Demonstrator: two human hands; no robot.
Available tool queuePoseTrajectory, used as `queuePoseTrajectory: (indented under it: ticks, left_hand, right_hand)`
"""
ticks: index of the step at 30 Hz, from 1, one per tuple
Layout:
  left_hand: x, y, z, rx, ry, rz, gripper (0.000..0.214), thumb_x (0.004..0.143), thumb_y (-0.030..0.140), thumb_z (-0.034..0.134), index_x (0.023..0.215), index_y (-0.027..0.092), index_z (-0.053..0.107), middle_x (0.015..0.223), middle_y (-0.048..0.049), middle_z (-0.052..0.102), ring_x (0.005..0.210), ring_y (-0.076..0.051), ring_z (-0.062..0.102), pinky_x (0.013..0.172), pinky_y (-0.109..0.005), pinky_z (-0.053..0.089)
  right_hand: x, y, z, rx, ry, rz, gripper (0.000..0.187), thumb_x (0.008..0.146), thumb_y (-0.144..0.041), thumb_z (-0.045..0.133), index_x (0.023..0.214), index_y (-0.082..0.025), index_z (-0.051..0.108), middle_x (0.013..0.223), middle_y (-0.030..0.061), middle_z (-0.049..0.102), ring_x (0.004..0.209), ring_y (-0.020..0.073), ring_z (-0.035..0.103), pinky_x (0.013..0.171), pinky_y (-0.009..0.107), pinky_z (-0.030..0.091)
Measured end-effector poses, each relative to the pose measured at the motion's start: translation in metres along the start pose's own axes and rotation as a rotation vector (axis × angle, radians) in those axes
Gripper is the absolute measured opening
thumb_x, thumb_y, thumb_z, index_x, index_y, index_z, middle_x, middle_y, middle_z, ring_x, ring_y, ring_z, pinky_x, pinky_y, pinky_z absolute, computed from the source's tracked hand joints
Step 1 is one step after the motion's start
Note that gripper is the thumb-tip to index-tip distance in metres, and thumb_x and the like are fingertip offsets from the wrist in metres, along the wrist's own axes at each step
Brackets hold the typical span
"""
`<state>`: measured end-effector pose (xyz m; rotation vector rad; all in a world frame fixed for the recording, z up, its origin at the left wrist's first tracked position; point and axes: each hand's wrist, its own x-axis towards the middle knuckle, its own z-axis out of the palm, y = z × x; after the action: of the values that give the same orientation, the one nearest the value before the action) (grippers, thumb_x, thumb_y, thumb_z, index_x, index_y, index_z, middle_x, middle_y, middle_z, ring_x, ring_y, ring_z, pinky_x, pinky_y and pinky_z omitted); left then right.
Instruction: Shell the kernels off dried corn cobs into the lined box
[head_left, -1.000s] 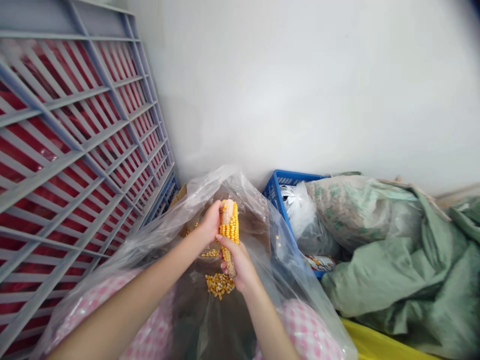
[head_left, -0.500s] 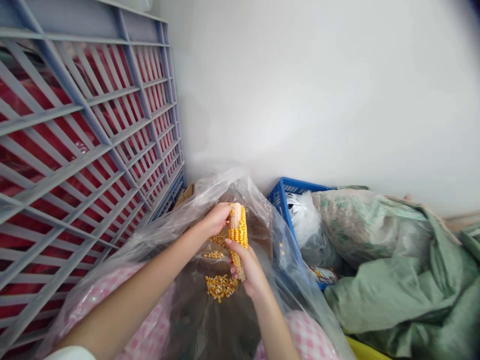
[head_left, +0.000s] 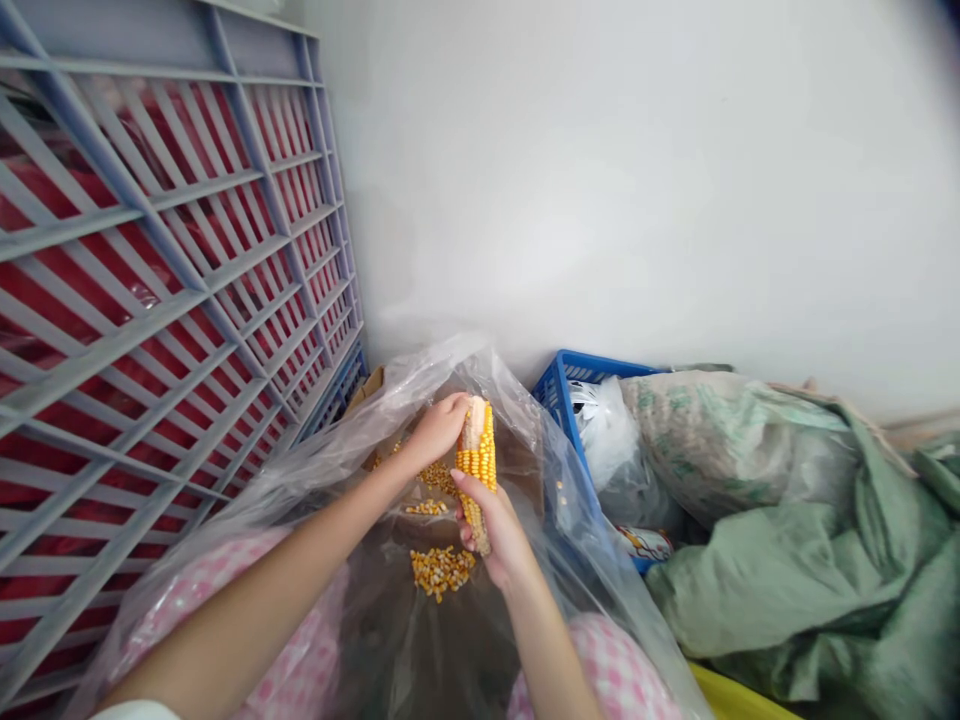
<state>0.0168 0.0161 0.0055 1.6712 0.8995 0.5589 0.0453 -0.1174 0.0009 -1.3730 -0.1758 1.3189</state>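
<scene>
A yellow corn cob stands nearly upright over a clear plastic bag, its upper left side bare of kernels. My right hand is wrapped round the cob's lower part, thumb across the front. At the cob's top left, my left hand is closed against the bare strip; its fingertips are partly hidden. Below lie loose corn kernels in a heap on the bag, with smaller patches farther back.
A tall grey-purple slatted crate with red contents rises on the left. To the right stands a blue basket holding plastic bags, beside a full woven sack and green cloth. A white wall closes off the back.
My left hand has shifted slightly up and its fingers have turned over the cob's top edge. The right hand keeps its hold, and the view has moved a little.
</scene>
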Motion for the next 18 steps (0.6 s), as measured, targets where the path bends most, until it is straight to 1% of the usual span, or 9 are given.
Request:
queuePoseTrajectory:
  ticks: [1, 3, 5, 7, 10, 13, 16, 18]
  left_hand:
    - [-0.001, -0.001, 0.0, 0.076, -0.014, 0.026, 0.036, 0.083, 0.037, 0.038, 0.107, 0.018, 0.057, 0.111, -0.0084, 0.063, 0.107, -0.02, 0.054, 0.092, -0.03, 0.037]
    - [-0.002, -0.002, 0.0, 0.163, -0.073, 0.061, 0.045, 0.084, 0.043, 0.039, 0.119, 0.018, 0.05, 0.108, -0.0109, 0.064, 0.105, -0.023, 0.057, 0.089, -0.032, 0.039]
    - [-0.003, -0.004, -0.001, 0.201, -0.1, 0.101, 0.047, 0.084, 0.045, 0.038, 0.122, 0.018, 0.048, 0.101, -0.0124, 0.067, 0.099, -0.026, 0.06, 0.085, -0.033, 0.041]
    - [-0.003, -0.007, -0.001, 0.209, -0.071, 0.119, 0.042, 0.084, 0.042, 0.041, 0.118, 0.019, 0.051, 0.094, -0.0118, 0.068, 0.096, -0.026, 0.061, 0.084, -0.033, 0.041]
    - [-0.002, -0.008, 0.0, 0.167, -0.006, 0.091, 0.035, 0.082, 0.037, 0.047, 0.113, 0.023, 0.055, 0.093, -0.0087, 0.068, 0.096, -0.025, 0.061, 0.087, -0.031, 0.039]
    - [0.002, -0.009, 0.003, 0.114, 0.044, 0.094, 0.028, 0.085, 0.034, 0.04, 0.103, 0.023, 0.058, 0.1, -0.0073, 0.066, 0.1, -0.022, 0.058, 0.09, -0.03, 0.037]
    - [0.006, -0.012, 0.007, 0.035, 0.041, 0.067, 0.033, 0.088, 0.035, 0.031, 0.093, 0.019, 0.059, 0.105, -0.009, 0.064, 0.1, -0.021, 0.057, 0.09, -0.03, 0.037]
    - [0.008, -0.014, 0.008, 0.013, 0.033, 0.057, 0.034, 0.087, 0.037, 0.031, 0.089, 0.018, 0.059, 0.102, -0.0089, 0.065, 0.097, -0.021, 0.057, 0.089, -0.03, 0.038]
  right_hand:
    - [0.0, 0.0, 0.0, 0.006, 0.005, -0.002, 0.041, 0.063, -0.045, 0.067, 0.085, -0.018, 0.046, 0.048, -0.007, 0.051, 0.031, 0.0035, 0.037, 0.028, 0.013, 0.023]
    - [0.0, 0.0, -0.001, 0.02, 0.02, -0.011, 0.041, 0.063, -0.046, 0.067, 0.084, -0.018, 0.046, 0.048, -0.007, 0.05, 0.031, 0.0037, 0.038, 0.028, 0.013, 0.023]
    - [0.0, 0.0, -0.002, 0.034, 0.025, -0.012, 0.041, 0.062, -0.046, 0.067, 0.084, -0.018, 0.047, 0.047, -0.0068, 0.05, 0.031, 0.0039, 0.038, 0.028, 0.013, 0.023]
    - [0.0, 0.0, -0.003, 0.038, 0.014, 0.003, 0.041, 0.062, -0.046, 0.067, 0.083, -0.018, 0.047, 0.047, -0.0067, 0.05, 0.031, 0.0039, 0.038, 0.028, 0.013, 0.023]
    - [0.0, 0.0, -0.003, 0.035, 0.003, 0.015, 0.041, 0.063, -0.046, 0.067, 0.085, -0.018, 0.047, 0.047, -0.0065, 0.05, 0.031, 0.0038, 0.038, 0.028, 0.012, 0.023]
    - [0.0, -0.002, -0.003, 0.031, 0.005, -0.009, 0.04, 0.063, -0.045, 0.066, 0.086, -0.017, 0.047, 0.048, -0.0069, 0.05, 0.031, 0.0036, 0.038, 0.028, 0.012, 0.023]
    - [0.001, -0.002, -0.003, 0.037, 0.0, -0.023, 0.04, 0.064, -0.044, 0.066, 0.087, -0.017, 0.047, 0.048, -0.0072, 0.05, 0.031, 0.0034, 0.037, 0.029, 0.013, 0.024]
    - [0.002, -0.002, -0.003, 0.044, -0.007, -0.02, 0.04, 0.064, -0.045, 0.065, 0.087, -0.017, 0.047, 0.048, -0.0073, 0.05, 0.031, 0.0033, 0.037, 0.029, 0.013, 0.024]
